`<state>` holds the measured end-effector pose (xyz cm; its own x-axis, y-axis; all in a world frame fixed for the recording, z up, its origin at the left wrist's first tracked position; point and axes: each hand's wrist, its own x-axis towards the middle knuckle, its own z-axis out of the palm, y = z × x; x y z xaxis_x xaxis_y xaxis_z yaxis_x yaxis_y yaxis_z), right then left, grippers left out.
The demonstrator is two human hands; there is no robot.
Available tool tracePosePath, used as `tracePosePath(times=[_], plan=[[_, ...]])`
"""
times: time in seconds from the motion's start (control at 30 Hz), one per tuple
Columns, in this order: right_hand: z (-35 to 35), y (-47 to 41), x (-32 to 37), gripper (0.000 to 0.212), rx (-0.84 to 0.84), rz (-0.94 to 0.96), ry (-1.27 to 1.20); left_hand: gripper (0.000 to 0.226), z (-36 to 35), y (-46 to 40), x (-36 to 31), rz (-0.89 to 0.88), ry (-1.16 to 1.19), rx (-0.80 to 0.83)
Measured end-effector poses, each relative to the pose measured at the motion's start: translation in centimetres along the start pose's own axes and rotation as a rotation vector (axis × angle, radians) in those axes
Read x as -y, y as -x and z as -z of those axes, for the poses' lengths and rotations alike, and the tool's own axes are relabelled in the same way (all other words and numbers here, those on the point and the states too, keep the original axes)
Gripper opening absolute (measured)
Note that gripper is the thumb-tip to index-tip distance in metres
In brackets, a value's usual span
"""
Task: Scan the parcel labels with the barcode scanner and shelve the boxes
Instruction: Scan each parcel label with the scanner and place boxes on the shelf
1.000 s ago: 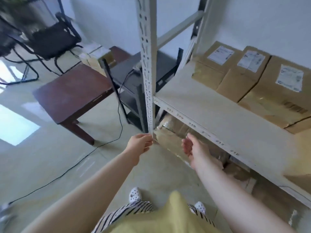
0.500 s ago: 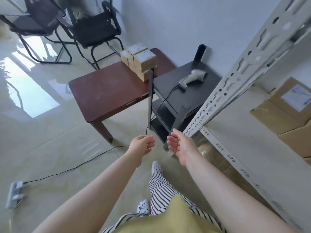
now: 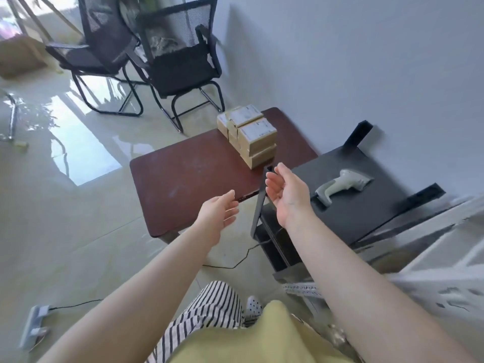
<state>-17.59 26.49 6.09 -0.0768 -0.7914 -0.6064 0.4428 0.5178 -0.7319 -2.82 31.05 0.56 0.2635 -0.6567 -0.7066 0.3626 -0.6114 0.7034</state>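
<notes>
Several small cardboard boxes (image 3: 251,136) with white labels are stacked at the far right corner of a dark red low table (image 3: 188,176). A pale grey barcode scanner (image 3: 343,186) lies on its side on the top of a black stand (image 3: 366,205) to the right of the table. My left hand (image 3: 218,214) reaches forward over the table's near edge, fingers relaxed, holding nothing. My right hand (image 3: 285,195) is raised palm inward between the boxes and the scanner, fingers loosely extended and empty.
Two black mesh chairs (image 3: 178,58) stand behind the table by the wall. A white metal shelf upright (image 3: 445,289) shows blurred at the lower right. A black cable (image 3: 235,263) runs across the glossy floor to a power strip (image 3: 35,323) at lower left.
My view has swung left from the shelf with its large boxes to the table and stand. Both hands have risen and stretched forward toward the stacked boxes and scanner.
</notes>
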Motion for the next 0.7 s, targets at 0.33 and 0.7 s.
tracePosePath(times=[0.33, 0.7], plan=[[-7.1, -13.6, 6.2, 0.028, -0.229, 0.0, 0.05, 0.048, -2.8, -13.7, -11.6, 0.092, -0.087, 0.071], [-10.9, -27.4, 3.4, 0.069, -0.221, -0.339, 0.313, 0.08, -5.9, -27.3, -16.6, 0.24, -0.241, 0.115]])
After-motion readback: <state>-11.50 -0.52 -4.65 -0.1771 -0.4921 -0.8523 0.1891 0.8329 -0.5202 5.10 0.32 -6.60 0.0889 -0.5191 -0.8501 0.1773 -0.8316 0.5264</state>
